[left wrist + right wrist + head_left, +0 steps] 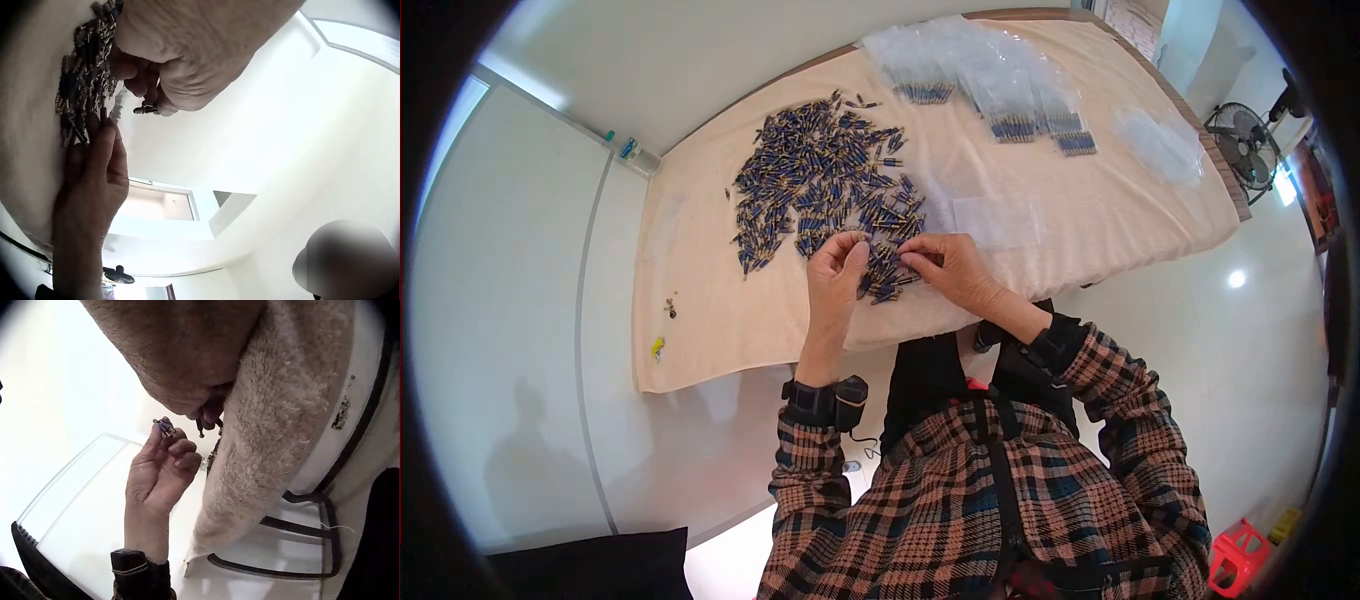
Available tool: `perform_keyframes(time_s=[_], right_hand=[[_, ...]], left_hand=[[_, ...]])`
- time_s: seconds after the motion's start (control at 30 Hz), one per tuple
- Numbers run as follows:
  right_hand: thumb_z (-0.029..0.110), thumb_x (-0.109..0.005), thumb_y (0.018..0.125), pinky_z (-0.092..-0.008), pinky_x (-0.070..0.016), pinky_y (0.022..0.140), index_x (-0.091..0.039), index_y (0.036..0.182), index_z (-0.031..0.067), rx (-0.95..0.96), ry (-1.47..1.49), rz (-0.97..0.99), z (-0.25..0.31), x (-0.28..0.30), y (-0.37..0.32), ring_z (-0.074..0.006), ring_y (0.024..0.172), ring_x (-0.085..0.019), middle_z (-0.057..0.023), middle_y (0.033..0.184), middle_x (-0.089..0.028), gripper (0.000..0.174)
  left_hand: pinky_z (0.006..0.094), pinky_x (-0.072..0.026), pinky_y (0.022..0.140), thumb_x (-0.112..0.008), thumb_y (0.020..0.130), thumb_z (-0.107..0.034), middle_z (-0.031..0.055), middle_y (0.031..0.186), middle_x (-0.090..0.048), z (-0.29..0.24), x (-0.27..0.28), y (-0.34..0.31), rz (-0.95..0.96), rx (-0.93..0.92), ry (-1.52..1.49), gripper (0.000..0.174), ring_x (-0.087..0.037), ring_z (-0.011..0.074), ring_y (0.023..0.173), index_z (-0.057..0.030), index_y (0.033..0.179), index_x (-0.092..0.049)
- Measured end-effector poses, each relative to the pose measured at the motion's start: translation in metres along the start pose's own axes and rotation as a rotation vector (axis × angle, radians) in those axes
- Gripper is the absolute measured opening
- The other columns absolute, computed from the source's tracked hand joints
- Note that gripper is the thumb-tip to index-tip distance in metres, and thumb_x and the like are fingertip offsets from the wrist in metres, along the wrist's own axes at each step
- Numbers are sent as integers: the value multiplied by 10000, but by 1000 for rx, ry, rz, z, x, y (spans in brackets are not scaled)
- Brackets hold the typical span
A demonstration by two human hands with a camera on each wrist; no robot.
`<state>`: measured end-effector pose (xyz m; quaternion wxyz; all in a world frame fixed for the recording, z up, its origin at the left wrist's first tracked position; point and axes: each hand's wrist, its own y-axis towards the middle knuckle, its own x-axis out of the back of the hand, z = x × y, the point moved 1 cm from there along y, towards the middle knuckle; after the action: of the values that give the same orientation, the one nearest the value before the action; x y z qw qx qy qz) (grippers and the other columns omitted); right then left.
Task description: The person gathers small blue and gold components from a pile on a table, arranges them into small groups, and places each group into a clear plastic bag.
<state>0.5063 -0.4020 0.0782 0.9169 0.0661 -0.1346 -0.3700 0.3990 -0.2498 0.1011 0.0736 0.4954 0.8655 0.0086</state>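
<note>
A large heap of small dark-blue pieces with brass ends (820, 165) is spread over a cream towel (700, 330). At the heap's near edge, my left hand (833, 280) pinches a few blue-and-brass pieces (164, 429) between thumb and fingertips, raised off the towel. To its right, my right hand (960, 272) reaches over the near pieces, thumb and forefinger close together. One slim piece (200, 427) sticks out from the right fingertips in the right wrist view. Both hands' fingertips are a short way apart.
Clear bags (955, 55) with rows of pieces in them lie at the far side of the table. A flat clear bag (1000, 220) lies right of the heap, more clear bags (1162, 145) farther right. A small yellow item (658, 348) sits near the left corner.
</note>
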Motion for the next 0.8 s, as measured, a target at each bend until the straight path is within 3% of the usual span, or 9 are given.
perform_keyframes(time_s=[0.1, 0.2, 0.63, 0.73, 0.8], right_hand=[[72, -666, 869, -223, -467, 594, -681, 967, -14, -28, 3, 0, 1, 2, -1, -34, 657, -551, -37, 742, -674, 131], [69, -658, 850, -276, -503, 653, -678, 969, 5, -36, 37, 45, 1, 2, -1, -140, 695, -636, -108, 796, -685, 137], [75, -673, 839, -268, -479, 608, -698, 980, 22, 51, 2, -9, 3, 6, 0, -112, 632, -575, -92, 760, -677, 152], [106, -664, 865, -262, -472, 589, -692, 954, 0, -68, 81, -22, 4, 7, 0, -88, 616, -547, -78, 708, -660, 141], [114, -659, 873, -259, -469, 583, -691, 950, -6, -43, 79, -38, 2, 6, 1, -80, 615, -542, -71, 698, -655, 146]], left_hand=[[186, -365, 533, -605, 938, -141, -30, 789, -577, -1, -1, -3, 54, 56, -89, 157, -485, 48, 620, -20, 1038, -612], [191, -360, 524, -602, 943, -156, -24, 787, -581, -1, -3, -6, 76, 97, -159, 167, -483, 52, 611, -23, 1044, -610], [195, -407, 552, -604, 942, -166, -10, 783, -617, 4, -3, -10, 26, 148, -172, 141, -535, 64, 632, -54, 1027, -594], [193, -425, 560, -601, 943, -169, -4, 788, -630, 7, -3, -9, -6, 160, -141, 137, -560, 66, 643, -62, 1027, -589], [189, -439, 557, -597, 944, -171, 5, 796, -644, 6, -3, -7, -14, 152, -113, 137, -581, 70, 645, -66, 1032, -582]])
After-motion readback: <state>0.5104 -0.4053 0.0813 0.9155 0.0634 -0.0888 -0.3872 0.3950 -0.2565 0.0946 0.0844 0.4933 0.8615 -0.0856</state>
